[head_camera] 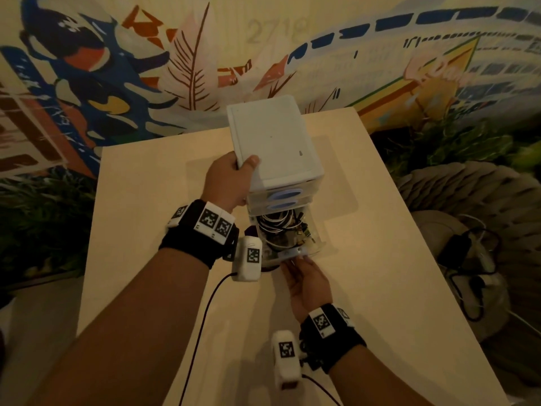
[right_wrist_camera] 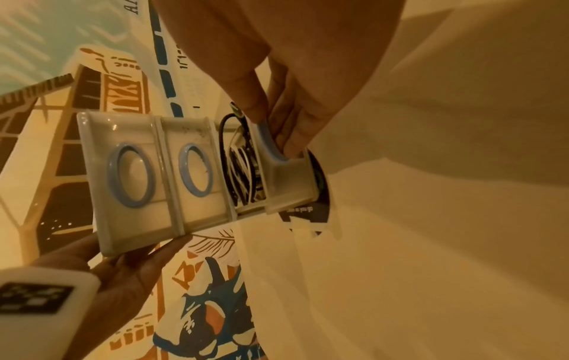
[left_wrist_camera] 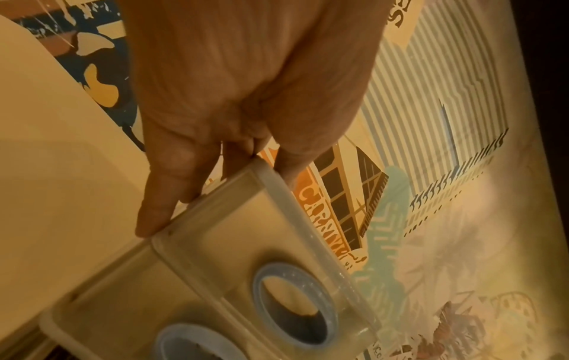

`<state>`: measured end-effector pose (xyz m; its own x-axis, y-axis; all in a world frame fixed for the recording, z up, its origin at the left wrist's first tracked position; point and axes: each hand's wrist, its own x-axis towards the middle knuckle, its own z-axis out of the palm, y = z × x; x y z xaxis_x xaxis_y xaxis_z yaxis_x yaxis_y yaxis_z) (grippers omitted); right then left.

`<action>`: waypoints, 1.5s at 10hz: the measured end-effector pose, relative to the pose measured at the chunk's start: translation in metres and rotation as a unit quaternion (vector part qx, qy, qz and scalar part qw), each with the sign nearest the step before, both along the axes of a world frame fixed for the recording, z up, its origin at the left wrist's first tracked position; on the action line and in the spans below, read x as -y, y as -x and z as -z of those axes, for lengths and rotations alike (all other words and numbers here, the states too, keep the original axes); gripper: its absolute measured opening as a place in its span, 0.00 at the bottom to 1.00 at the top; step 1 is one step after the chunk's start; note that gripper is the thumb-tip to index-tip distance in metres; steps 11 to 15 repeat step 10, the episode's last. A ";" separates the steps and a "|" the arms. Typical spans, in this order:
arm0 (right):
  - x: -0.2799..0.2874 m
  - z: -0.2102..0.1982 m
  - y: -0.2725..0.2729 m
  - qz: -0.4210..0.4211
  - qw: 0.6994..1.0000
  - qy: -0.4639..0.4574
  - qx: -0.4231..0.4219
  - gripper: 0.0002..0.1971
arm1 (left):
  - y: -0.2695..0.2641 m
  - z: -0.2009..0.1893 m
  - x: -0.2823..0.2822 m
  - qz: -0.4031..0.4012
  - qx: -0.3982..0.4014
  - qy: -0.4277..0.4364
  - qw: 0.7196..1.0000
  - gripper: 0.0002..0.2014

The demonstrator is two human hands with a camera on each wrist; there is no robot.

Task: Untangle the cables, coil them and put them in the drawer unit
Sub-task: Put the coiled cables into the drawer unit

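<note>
- Translucent plastic is what both hands are on: the drawer unit [head_camera: 275, 148] stands on the pale table [head_camera: 146, 200], its bottom drawer [head_camera: 292, 244] pulled out toward the person.
- Inside that drawer, just beyond the right fingertips, lie the cables [head_camera: 276, 225], white and black loops bunched together; the two drawers above it sit flush.
- At the drawer's near front, the right hand [head_camera: 307, 284] has its fingers [right_wrist_camera: 289, 143] hooked into the blue-rimmed handle [right_wrist_camera: 270, 143], thumb on the outer side, so it pinches the drawer front.
- Up at the unit's top near corner, the left hand [head_camera: 227, 183] clamps the unit, thumb [head_camera: 251, 162] flat on the lid and fingers [left_wrist_camera: 172, 180] down the side wall.
- The relation that matters: the drawer's long axis runs straight away from the right fingers into the unit, and the cables lie further along that same line.
- My reading is that the drawer is about to be pushed shut, a straight push away from the right palm, with the left hand bracing the unit against sliding back.
- The risk I judge is a loop standing proud at the drawer's inner end and catching under the drawer above.
</note>
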<state>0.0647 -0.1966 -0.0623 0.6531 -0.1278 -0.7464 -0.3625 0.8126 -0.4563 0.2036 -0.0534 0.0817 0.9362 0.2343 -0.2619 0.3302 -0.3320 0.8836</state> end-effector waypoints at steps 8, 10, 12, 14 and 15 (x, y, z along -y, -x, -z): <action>-0.030 -0.010 -0.099 0.001 1.000 0.011 -0.005 0.06 | -0.002 0.008 -0.004 0.003 -0.001 -0.006 1.000 0.11; -0.012 -0.020 -0.091 -0.061 0.998 -0.009 0.001 0.05 | 0.005 0.015 -0.006 -0.001 0.030 0.000 1.000 0.11; -0.012 -0.020 -0.091 -0.061 0.998 -0.009 0.001 0.05 | 0.005 0.015 -0.006 -0.001 0.030 0.000 1.000 0.11; -0.012 -0.020 -0.091 -0.061 0.998 -0.009 0.001 0.05 | 0.005 0.015 -0.006 -0.001 0.030 0.000 1.000 0.11; -0.012 -0.020 -0.091 -0.061 0.998 -0.009 0.001 0.05 | 0.005 0.015 -0.006 -0.001 0.030 0.000 1.000 0.11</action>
